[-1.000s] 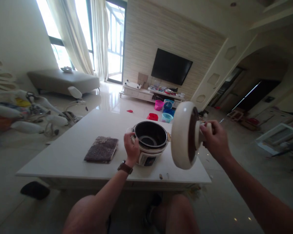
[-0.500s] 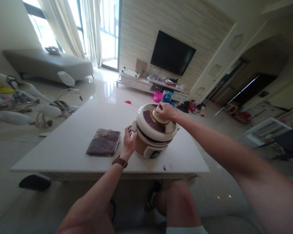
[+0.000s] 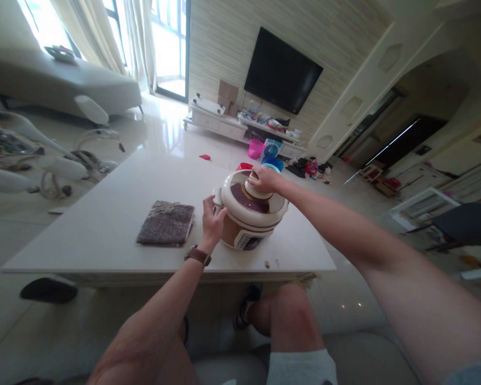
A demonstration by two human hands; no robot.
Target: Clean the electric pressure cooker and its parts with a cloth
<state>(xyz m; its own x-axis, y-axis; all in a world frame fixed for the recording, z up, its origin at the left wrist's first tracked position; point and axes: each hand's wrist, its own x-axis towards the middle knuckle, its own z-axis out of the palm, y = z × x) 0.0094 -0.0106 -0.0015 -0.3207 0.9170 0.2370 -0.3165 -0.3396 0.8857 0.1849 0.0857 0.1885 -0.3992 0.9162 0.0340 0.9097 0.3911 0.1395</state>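
A cream and brown electric slow cooker point(image 3: 233, 235) stands on the white table, its control panel facing me. Its lid point(image 3: 240, 206), cream-rimmed with a dark see-through middle, sits down on the pot. My right hand point(image 3: 263, 179) is closed around the knob on top of the lid. At the cooker's left side, my left hand point(image 3: 212, 222) holds by the cream side handle point(image 3: 217, 197), thumb against the body; the fingertips are partly hidden. To the left of that hand lies a folded grey-brown cloth point(image 3: 166, 223).
The white table point(image 3: 112, 203) has two small bits point(image 3: 266, 264) near its front edge. A red item point(image 3: 244, 166) shows behind the cooker. Beyond are a pink basket point(image 3: 256, 148), a TV stand point(image 3: 218, 125) and scattered things on the floor.
The lid has come down onto the pot; the dark gap beneath its rim has closed. My view has tilted slightly downward. Both hands keep their places on the cooker.
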